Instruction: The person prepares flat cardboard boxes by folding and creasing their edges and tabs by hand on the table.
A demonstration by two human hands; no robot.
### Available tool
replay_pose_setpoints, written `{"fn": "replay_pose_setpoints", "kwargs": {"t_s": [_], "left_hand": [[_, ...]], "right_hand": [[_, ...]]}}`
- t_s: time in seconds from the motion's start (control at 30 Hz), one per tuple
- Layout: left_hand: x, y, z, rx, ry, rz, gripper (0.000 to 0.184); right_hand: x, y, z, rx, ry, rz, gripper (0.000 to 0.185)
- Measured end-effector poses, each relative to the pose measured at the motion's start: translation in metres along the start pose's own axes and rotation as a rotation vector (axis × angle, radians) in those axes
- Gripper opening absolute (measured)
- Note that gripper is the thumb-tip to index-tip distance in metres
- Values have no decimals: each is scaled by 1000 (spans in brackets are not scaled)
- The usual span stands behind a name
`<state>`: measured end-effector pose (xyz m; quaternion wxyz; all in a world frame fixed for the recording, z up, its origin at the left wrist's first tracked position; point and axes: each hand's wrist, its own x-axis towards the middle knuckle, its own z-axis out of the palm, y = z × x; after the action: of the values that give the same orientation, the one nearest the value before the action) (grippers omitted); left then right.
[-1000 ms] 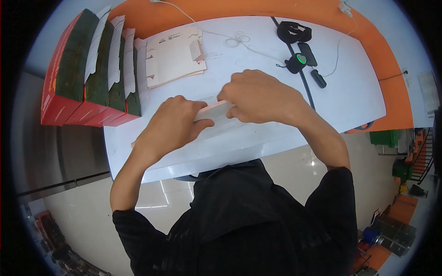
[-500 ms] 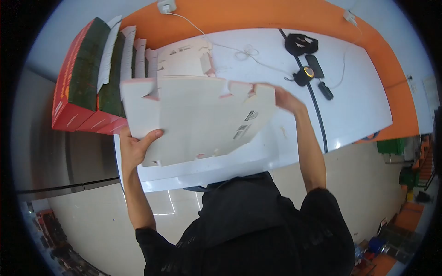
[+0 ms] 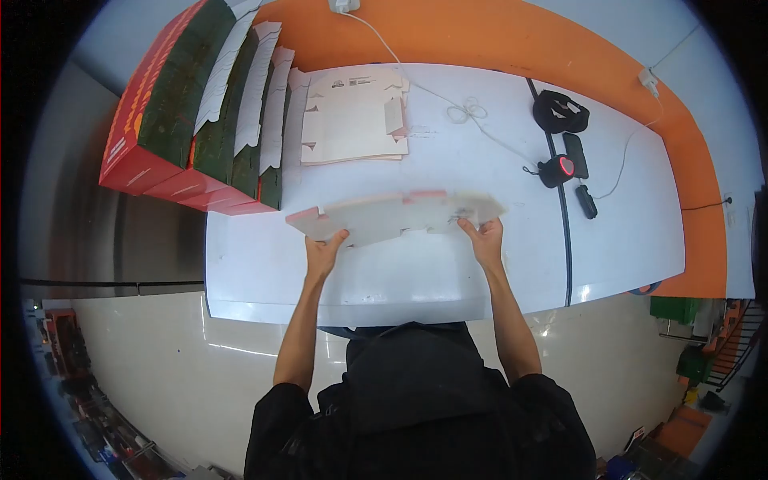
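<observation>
A flat cardboard box blank (image 3: 372, 219), pale with pinkish edges and notched sides, is held between my hands over the front of the table, and I see it steeply foreshortened. My left hand (image 3: 322, 253) grips its left end, thumb on the near face. At the right end my right hand (image 3: 485, 238) pinches it in the same way, near a small dark print. Beyond it, more flat blanks (image 3: 348, 128) lie stacked on the white table. Whether the held blank touches the tabletop, I cannot tell.
Red and green boxes (image 3: 164, 132) with raised white flaps stand in a row at the left. To the right on the table (image 3: 448, 280) are a black strap (image 3: 560, 112), a small round speaker-like device (image 3: 555, 170), a phone (image 3: 575, 156) and a white cable (image 3: 468, 110).
The blank has swung from facing me broadly to nearly edge-on and sits lower relative to the boxes. My right hand has come round from its far edge to its near side. The view has shifted.
</observation>
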<state>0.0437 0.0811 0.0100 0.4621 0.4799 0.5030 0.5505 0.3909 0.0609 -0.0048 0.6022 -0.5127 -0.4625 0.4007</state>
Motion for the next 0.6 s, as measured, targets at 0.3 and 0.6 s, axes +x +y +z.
{"fn": "replay_pose_setpoints", "kwargs": {"t_s": [0.3,0.6], "left_hand": [[3,14,8,34,-16,-88,36],[-34,19,23,-96,122,-502,36]], "right_hand": [[5,-5,-3,10,-12,93,45],[-8,-100,-9,-277,-132,304,42]]}}
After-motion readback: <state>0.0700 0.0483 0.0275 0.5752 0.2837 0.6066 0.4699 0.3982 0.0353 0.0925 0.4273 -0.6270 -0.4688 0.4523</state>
